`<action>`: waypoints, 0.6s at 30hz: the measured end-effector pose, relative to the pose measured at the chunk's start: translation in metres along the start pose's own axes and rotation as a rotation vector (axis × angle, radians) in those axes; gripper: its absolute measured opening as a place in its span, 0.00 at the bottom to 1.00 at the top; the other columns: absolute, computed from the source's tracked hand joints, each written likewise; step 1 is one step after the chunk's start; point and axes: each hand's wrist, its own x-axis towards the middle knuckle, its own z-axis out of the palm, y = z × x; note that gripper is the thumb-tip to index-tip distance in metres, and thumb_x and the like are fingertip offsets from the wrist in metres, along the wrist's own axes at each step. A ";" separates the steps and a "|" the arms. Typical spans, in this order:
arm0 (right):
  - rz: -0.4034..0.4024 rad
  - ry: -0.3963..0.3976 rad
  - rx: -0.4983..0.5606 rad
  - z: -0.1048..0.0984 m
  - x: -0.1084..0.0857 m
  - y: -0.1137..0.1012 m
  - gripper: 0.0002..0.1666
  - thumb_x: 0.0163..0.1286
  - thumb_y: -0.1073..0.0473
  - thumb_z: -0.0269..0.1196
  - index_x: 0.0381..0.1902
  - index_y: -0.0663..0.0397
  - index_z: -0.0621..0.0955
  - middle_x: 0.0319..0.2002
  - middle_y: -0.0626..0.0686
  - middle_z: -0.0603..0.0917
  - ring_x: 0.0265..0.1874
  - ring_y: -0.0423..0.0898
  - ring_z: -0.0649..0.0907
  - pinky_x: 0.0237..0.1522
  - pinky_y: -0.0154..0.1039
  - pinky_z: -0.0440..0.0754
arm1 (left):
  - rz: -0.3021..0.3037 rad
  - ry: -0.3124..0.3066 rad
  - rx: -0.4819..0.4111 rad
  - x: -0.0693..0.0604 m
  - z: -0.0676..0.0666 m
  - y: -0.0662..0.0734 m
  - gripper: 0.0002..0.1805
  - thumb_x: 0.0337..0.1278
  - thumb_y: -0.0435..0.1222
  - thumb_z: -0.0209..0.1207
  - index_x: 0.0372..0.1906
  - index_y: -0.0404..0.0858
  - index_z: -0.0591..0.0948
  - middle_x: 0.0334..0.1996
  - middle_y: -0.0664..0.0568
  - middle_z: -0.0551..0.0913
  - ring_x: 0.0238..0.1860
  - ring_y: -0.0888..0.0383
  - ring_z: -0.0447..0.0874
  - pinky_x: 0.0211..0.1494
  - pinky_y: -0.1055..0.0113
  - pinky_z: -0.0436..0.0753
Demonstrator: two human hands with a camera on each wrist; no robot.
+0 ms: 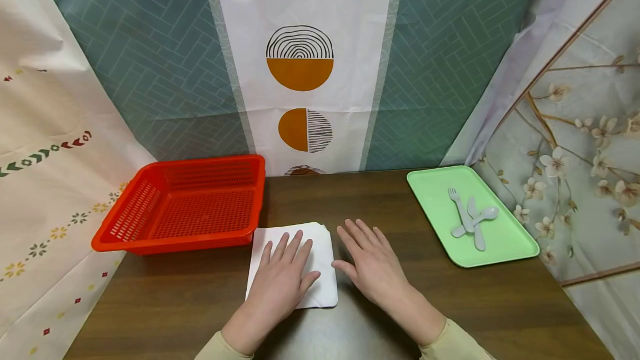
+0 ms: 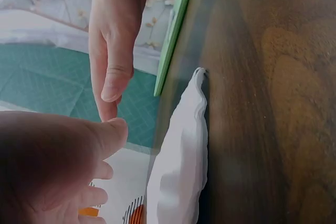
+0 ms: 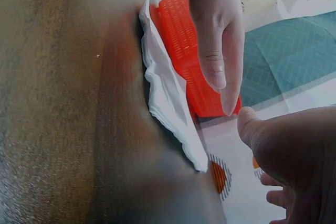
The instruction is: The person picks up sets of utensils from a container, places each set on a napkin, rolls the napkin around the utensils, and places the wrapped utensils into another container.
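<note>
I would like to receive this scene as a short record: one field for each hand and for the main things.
left hand: above the white cloth, holding nothing
right hand: above the table, right of the left hand, holding nothing
cloth: folded, on the table
basket: red, left side
tray: green, right side, bearing fork, knife and spoon

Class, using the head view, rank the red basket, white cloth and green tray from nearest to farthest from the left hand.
1. White cloth, beneath the left hand.
2. Red basket, ahead and left.
3. Green tray, right, past the right hand.
</note>
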 end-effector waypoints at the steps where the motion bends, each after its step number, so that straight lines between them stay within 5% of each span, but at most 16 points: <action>1: 0.000 -0.004 0.002 0.000 0.000 0.000 0.43 0.78 0.36 0.69 0.80 0.54 0.77 0.80 0.61 0.73 0.81 0.64 0.69 0.79 0.67 0.66 | 0.000 -0.003 0.001 0.000 0.000 0.000 0.35 0.76 0.54 0.66 0.78 0.40 0.78 0.80 0.40 0.74 0.79 0.33 0.70 0.79 0.31 0.66; 18: -0.001 -0.097 0.019 0.009 -0.002 -0.008 0.43 0.79 0.36 0.68 0.81 0.55 0.76 0.81 0.60 0.73 0.81 0.61 0.70 0.79 0.66 0.68 | -0.018 -0.059 -0.009 -0.010 0.002 -0.009 0.34 0.72 0.50 0.70 0.74 0.37 0.81 0.76 0.37 0.77 0.76 0.33 0.74 0.78 0.31 0.67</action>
